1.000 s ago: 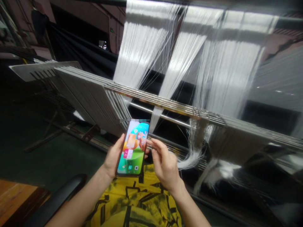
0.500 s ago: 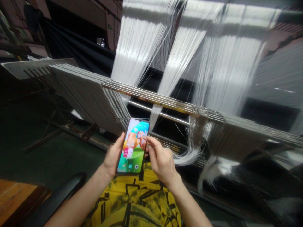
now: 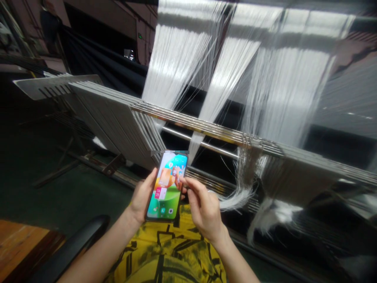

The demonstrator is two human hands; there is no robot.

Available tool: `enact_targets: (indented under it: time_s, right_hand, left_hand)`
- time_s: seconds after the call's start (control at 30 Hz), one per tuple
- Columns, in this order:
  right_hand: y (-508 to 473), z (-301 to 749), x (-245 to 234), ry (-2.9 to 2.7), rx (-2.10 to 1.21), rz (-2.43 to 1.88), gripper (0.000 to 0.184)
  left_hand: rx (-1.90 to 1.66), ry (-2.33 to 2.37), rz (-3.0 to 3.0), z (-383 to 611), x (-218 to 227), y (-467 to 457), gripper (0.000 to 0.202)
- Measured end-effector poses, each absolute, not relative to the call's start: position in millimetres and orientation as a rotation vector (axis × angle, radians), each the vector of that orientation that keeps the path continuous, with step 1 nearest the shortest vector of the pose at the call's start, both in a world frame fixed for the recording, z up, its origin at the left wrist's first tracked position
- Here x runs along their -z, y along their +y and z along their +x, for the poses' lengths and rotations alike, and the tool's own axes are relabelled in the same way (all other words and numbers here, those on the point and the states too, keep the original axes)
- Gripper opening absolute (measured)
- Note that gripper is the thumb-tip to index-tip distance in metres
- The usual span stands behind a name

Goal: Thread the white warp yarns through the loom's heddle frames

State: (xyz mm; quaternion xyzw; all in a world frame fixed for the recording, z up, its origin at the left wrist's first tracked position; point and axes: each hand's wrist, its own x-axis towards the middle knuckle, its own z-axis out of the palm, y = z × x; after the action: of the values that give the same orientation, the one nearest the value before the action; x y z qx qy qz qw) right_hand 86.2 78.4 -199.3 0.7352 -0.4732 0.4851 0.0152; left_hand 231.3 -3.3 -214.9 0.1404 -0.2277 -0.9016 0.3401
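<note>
My left hand (image 3: 143,200) holds a smartphone (image 3: 166,186) upright, gripping it from below and behind, with its colourful home screen lit. My right hand (image 3: 203,208) is raised beside the phone, holding nothing. Its index fingertip reaches the right part of the screen, with the other fingers curled. Below both hands lies a yellow garment with a black pattern (image 3: 165,251), on my lap.
Beyond the hands stands a loom-like machine with white warp threads (image 3: 282,94), steel rods (image 3: 206,129) and stacked grey panels (image 3: 114,125). A black armrest (image 3: 73,247) and a wooden tabletop (image 3: 17,243) sit lower left. A person (image 3: 50,27) stands far back.
My right index finger has moved left onto the phone's screen. The view has shifted slightly, while the phone stays in my left hand.
</note>
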Motion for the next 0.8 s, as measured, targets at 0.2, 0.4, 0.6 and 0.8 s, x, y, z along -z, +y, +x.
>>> enact_targets:
  time_s: [0.2,0.4,0.6,0.8]
  right_hand:
    - [80,88,199,-1.497,-1.480,2.297,0.034]
    - [78,90,197,-1.471,-1.478,2.289,0.035]
    - [77,91,198,-1.483,-1.446,2.280,0.035]
    - [72,94,189,-1.527,-1.380,2.261,0.038]
  left_hand:
    - [2.411,-0.543,0.448,234,213,-3,0.048]
    - [2.525,-0.537,0.217,232,219,-4,0.050]
    - [2.541,-0.523,0.156,232,224,-4,0.050]
    - [2.553,-0.509,0.114,231,226,-4,0.047]
